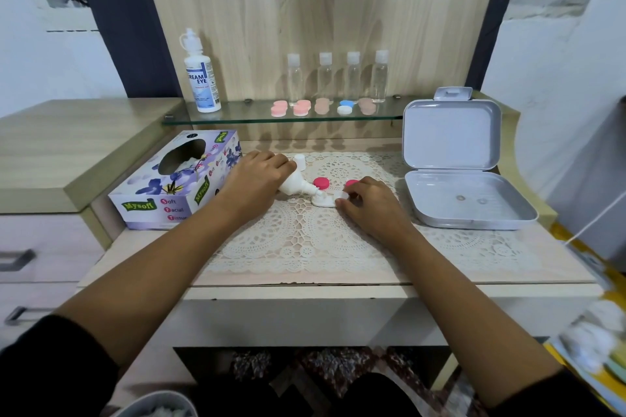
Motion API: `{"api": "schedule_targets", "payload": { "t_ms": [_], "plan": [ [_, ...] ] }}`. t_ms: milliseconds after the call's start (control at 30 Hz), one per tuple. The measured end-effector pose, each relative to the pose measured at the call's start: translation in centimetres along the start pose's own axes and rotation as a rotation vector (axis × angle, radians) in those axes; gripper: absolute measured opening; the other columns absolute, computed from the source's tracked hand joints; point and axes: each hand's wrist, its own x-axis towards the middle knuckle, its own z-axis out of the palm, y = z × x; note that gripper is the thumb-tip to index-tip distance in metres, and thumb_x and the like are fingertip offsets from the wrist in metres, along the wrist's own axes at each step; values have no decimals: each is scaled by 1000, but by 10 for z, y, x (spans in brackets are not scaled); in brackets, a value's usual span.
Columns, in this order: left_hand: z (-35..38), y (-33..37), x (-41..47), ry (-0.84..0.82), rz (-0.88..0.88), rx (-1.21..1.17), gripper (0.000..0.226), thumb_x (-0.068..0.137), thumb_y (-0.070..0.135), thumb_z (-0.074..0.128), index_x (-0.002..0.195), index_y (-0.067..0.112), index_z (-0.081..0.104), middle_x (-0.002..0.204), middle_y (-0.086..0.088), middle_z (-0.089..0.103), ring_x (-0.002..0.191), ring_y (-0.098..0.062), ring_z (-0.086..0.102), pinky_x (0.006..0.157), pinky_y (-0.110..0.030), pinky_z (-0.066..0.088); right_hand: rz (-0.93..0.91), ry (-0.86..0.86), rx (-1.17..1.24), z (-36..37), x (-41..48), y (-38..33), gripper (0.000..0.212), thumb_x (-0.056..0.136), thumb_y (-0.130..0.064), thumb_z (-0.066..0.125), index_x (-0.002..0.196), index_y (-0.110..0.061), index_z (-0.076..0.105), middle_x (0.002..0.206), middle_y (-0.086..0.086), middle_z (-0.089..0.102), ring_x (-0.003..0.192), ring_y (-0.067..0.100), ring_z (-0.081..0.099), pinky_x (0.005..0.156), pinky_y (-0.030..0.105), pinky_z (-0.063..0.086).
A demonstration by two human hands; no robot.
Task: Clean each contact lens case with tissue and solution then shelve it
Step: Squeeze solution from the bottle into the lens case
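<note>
We take this for a home dressing corner; a lace-covered bench (305, 247), glass shelf (257, 117), tissue box (176, 179).

Centre frame: lens case (321, 202) on the mat (305, 240), between my left hand (252, 179) and right hand (371, 210). Small bottle (298, 184) just left of it. Tissue box (176, 183) further left, open container (450, 135) right, shelf (257, 113) behind.

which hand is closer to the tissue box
Left. The left hand, gripping the small white bottle, is just beside the tissue box; the right hand sits farther right, holding the white lens case.
</note>
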Motion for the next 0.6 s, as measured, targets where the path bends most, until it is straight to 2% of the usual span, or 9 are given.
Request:
{"api": "schedule_targets", "payload": {
  "t_ms": [500,600],
  "plan": [
    [3,0,-1,4,-41,-40,56,59,18,86,108,2,65,99,-16,69,85,-35,64,75,-45,51,8,-6,13,0,0,0,29,88,-31,58,107,-10,64,105,7,59,99,25,51,83,33,42],
    [4,0,0,16,-46,-68,56,58,17,86,106,2,64,96,-16,69,81,-34,64,72,-43,52,9,-6,22,0,0,0,28,87,-31,59,105,-10,65,102,6,59,98,25,52,82,33,42]
  ]
}}
